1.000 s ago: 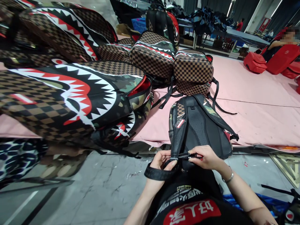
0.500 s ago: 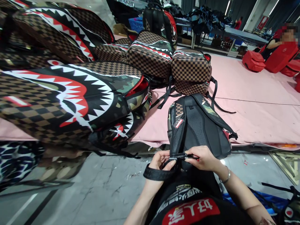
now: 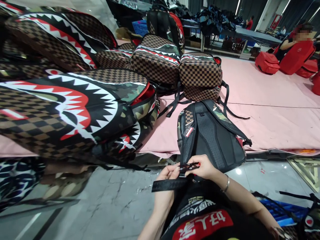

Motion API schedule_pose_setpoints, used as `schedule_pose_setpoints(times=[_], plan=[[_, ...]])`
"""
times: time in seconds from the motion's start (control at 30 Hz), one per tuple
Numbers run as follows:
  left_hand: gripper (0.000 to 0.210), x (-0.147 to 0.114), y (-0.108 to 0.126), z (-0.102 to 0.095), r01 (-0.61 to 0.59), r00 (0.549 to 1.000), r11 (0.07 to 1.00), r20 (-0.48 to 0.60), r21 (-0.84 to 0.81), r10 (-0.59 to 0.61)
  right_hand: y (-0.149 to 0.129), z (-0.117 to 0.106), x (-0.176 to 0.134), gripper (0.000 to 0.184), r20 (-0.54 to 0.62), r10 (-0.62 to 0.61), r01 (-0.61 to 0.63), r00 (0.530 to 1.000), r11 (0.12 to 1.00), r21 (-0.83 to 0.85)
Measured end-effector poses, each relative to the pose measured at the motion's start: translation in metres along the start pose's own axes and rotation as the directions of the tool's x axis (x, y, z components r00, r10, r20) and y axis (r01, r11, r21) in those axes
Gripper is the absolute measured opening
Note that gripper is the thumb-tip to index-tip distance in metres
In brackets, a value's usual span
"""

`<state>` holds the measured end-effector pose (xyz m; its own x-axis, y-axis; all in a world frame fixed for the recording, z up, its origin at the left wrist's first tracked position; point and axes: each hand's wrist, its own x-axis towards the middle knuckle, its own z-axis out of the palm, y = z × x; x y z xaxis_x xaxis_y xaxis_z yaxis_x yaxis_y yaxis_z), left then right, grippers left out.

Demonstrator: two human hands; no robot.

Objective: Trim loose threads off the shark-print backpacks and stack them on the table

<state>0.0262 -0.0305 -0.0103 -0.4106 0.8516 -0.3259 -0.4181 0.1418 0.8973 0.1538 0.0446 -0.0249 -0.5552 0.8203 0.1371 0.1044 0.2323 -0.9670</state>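
the black-backed backpack (image 3: 212, 136) lies back panel up at the pink counter's (image 3: 272, 123) near edge. just below it, your left hand (image 3: 168, 173) has a narrow grip on the black strap (image 3: 166, 185); your right hand (image 3: 203, 166) holds a small dark tool (image 3: 190, 166) (red shows on its handle). checkered backpacks (image 3: 37, 128) crowd the left.

Looks like a bag workshop, judging by checkered backpacks (image 3: 201, 74) of matching pattern crowded on a long pink-covered table (image 3: 270, 110), red bags (image 3: 267, 62) beside a co-worker (image 3: 287, 44) farther along it, and dark goods (image 3: 212, 20) heaped on a worktable (image 3: 250, 34) behind.
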Motion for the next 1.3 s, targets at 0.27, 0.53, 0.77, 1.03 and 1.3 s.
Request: schedule_pose_setpoints(times=[0.27, 0.53, 0.77, 1.03, 1.3], plan=[[0.032, 0.001, -0.007, -0.001, 0.000, 0.996, 0.996, -0.089, -0.090, -0.008, 0.015, 0.006, -0.003, 0.034, -0.201, 0.157, -0.138, 0.967, 0.985, 0.108], [0.033, 0.001, -0.004, 0.001, 0.037, 0.995, 0.972, -0.085, -0.233, -0.059, 0.010, 0.003, 0.012, 0.042, -0.150, 0.321, -0.260, 0.935, 0.909, 0.325], [0.035, 0.002, -0.019, -0.023, -0.019, 0.999, 0.999, -0.029, -0.036, 0.017, -0.013, 0.015, 0.040, 0.035, -0.038, 0.211, -0.206, 0.977, 0.972, 0.110], [0.029, -0.028, -0.002, -0.058, 0.031, 0.955, 0.883, 0.248, 0.469, -0.166, -0.039, 0.029, 0.076, 0.022, -0.116, 0.109, -0.118, 0.987, 0.990, -0.072], [0.037, 0.024, 0.001, -0.006, -0.298, 0.925, 0.925, -0.166, 0.233, 0.340, -0.046, 0.035, 0.076, 0.014, -0.114, 0.120, -0.140, 0.986, 0.972, -0.188]])
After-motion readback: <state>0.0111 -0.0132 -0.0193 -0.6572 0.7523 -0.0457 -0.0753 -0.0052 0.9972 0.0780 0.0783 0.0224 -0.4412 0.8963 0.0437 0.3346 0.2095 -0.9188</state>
